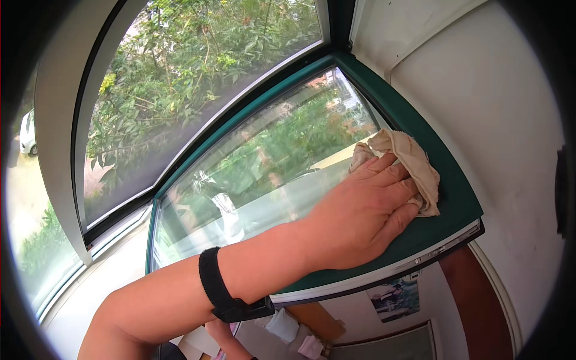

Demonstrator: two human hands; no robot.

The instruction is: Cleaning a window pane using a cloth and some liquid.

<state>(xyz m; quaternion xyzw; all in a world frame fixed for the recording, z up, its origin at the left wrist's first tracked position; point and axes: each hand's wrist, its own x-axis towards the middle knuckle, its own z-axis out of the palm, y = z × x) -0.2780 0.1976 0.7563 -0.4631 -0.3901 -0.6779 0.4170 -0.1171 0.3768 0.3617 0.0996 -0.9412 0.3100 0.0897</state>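
Note:
My left hand (373, 207) presses a beige cloth (416, 168) onto the right side of a green window frame (405, 108), at the edge of its glass pane (279, 153). The cloth is bunched under and past my fingertips, and part of it hangs over the frame. A black strap (211, 274) with a small black device circles my left forearm. Below that forearm, my right hand (220, 335) shows only in part at the bottom. The forearm covers the rest of it, so its fingers and any hold are hidden.
An insect screen (202, 90) in a pale frame stands behind the sash, with leafy shrubs beyond. The white wall (477, 90) curves close on the right. Below lie a pale pillow (283, 325), a pink cloth item (310, 347) and a wall picture (395, 299).

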